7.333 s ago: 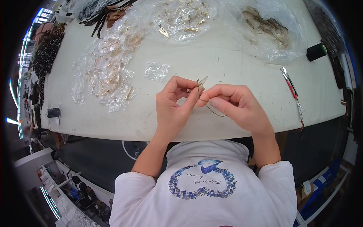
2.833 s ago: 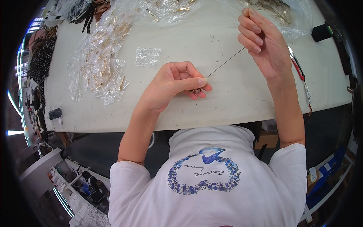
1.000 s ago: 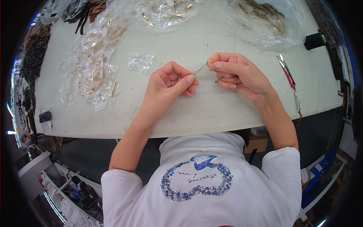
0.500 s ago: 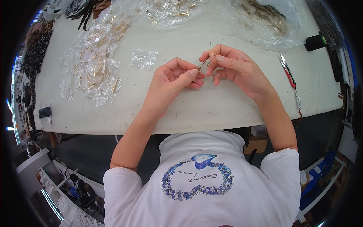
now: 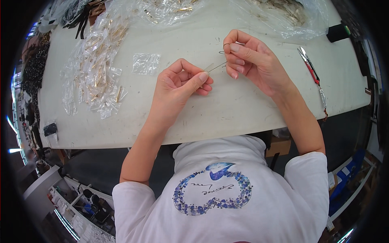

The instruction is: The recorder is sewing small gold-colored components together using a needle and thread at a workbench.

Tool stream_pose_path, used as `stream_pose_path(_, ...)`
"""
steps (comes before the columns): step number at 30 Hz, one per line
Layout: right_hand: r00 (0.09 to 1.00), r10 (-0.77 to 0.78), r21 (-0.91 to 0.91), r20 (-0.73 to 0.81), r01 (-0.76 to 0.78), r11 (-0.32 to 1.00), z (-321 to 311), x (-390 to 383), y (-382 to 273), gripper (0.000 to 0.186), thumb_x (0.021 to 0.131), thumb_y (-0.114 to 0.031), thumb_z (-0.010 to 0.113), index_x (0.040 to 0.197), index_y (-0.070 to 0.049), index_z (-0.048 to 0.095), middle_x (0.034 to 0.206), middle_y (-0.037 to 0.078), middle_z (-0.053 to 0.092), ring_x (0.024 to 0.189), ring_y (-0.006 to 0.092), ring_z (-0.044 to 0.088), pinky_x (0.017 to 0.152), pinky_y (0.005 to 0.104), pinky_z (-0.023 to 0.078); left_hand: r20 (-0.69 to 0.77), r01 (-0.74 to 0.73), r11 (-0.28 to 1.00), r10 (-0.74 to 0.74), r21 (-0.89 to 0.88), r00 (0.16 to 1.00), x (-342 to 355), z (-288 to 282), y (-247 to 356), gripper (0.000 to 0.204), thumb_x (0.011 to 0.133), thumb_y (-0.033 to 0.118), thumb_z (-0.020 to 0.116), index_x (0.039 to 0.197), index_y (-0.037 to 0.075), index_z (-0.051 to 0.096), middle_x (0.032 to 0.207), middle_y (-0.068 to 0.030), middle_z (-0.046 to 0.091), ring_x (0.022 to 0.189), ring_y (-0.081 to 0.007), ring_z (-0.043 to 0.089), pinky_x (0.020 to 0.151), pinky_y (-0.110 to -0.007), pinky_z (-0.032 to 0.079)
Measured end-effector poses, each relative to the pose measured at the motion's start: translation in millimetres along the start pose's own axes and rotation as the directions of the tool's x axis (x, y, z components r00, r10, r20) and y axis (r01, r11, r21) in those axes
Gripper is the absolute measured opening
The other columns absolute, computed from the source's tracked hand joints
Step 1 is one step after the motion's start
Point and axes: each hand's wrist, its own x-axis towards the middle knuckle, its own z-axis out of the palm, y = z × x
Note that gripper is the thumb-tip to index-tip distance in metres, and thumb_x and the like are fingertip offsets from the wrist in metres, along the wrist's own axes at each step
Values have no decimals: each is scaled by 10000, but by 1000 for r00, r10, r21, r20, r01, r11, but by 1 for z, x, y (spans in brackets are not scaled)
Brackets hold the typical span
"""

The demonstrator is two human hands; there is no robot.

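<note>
Over the middle of the table, my left hand is closed in a pinch, thumb against the fingers. A thin dark cord comes out of that pinch, beside the tip of a small narrow piece too small to name. My right hand, farther off and to the right, pinches the other part of the cord, which makes a small loop by its fingertips. Between the hands the cord runs straight. To the left of my left hand lies a small clear plastic bag, flat on the table.
A heap of small clear bags with gold-coloured pieces covers the table's left side. A large clear bag lies at the far right. Red-handled thread snips and a black thread spool are right of my hands. The pale table's edge is before me.
My right hand has drawn away from my left, up and to the right, and the cord now stretches between them. The whole view has shifted slightly.
</note>
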Motion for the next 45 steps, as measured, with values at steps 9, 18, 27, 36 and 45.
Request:
stream_pose_path(9,998,7,-79,-65,-12,997,-4,2,-1,161,982,-228,573,952,-71,550,683,-64,397,586,43,412,606,251,485,1,-10,1000,10,17,1000,0,3,0,103,934,90,664,916,13,598,852,-108,689,750,-130,668,702,-253,554)
stream_pose_path(18,997,36,-43,-62,-39,998,-9,4,1,149,963,-200,576,970,-51,567,699,-52,438,588,42,424,662,283,538,24,-11,999,10,45,1000,0,1,0,102,936,65,655,940,-15,592,872,-113,690,775,-129,668,711,-242,563)
stream_pose_path(27,996,57,-38,-66,-60,998,-13,3,-2,153,983,-218,549,960,-67,566,734,-33,496,646,55,508,679,279,543,30,-15,1000,14,25,999,0,2,0,90,944,87,648,943,10,601,886,-110,696,779,-123,666,717,-244,555)
stream_pose_path(36,788,-481,-840,-384,-82,537,-66,-67,-42,196,964,-171,582,1093,-29,623,1090,72,650,1005,159,598,849,300,485,-47,65,936,-87,-347,995,-24,-8,7,164,990,112,557,1079,-20,598,1096,-193,679,991,-214,689,875,-297,565)
stream_pose_path(45,642,-466,-792,-609,-526,310,-93,-136,-35,272,931,-159,651,1175,-40,637,943,19,582,816,129,509,775,263,440,-105,-17,905,-30,-426,994,-24,-10,7,308,988,59,496,1260,-79,536,1267,-266,595,1194,-294,611,1023,-358,521)
